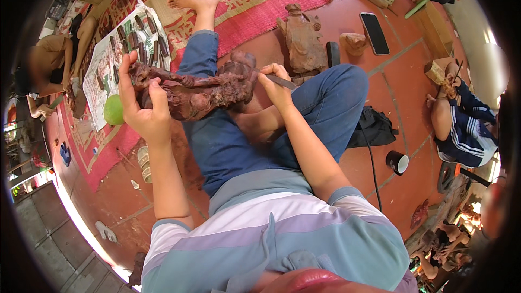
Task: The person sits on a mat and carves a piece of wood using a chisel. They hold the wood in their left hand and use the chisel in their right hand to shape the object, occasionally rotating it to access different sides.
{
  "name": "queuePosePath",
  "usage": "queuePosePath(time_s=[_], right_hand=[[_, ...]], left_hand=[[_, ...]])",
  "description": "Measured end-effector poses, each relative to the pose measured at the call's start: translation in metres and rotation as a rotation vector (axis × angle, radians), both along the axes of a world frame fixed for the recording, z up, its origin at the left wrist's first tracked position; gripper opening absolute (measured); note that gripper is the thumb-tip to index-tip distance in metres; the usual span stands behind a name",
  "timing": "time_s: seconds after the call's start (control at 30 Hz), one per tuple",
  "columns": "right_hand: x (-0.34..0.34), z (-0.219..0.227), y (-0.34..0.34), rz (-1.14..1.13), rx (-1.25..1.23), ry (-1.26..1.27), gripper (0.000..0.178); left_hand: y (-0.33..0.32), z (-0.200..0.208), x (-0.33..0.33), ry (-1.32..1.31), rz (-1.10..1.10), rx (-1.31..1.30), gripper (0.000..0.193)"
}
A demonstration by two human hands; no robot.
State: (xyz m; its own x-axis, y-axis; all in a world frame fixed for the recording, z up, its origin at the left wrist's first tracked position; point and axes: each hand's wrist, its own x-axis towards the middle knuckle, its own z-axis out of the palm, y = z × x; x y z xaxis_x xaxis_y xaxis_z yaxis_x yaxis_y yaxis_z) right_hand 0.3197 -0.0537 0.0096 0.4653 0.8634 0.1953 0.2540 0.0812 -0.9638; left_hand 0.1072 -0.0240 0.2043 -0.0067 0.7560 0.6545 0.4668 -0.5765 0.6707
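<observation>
- The red-and-tan mat (239,27) ends in a right corner past the tiled floor's (347,176) upper pieces; a second carved block (304,43) sits just off its near edge.
- Floor tiles run between the black phone (375,33), near that corner, and the cup (397,163) farther down the right side.
- On the mat's left part, a sheet (98,97) carries handled tools, with a green fruit (113,110) by its near edge.
- The brown carving (203,97) is held above the lap, its long axis crossing left to right, slimmer end left.
- Hands: the left hand (146,115) spreads thumb and fingers wide around that slimmer end; the right hand (278,88) closes narrowly on a slim tool (284,82) beside the other end, contact with the wood unclear.
</observation>
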Motion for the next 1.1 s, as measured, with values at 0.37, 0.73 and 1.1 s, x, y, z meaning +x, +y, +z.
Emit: queuePosePath(time_s=[0.37, 0.73, 1.1], right_hand=[[0.001, 0.003, 0.018, 0.153, 0.014, -0.182, 0.008], [-0.001, -0.002, 0.047, 0.048, 0.043, -0.053, 0.009], [-0.007, -0.019, 0.055, 0.065, -0.158, 0.197, 0.005]], left_hand=[[0.001, 0.000, 0.010, 0.045, 0.039, 0.073, 0.053], [0.004, 0.000, 0.003, 0.066, 0.061, 0.024, 0.052], [-0.001, -0.007, -0.006, -0.073, 0.076, -0.038, 0.052]])
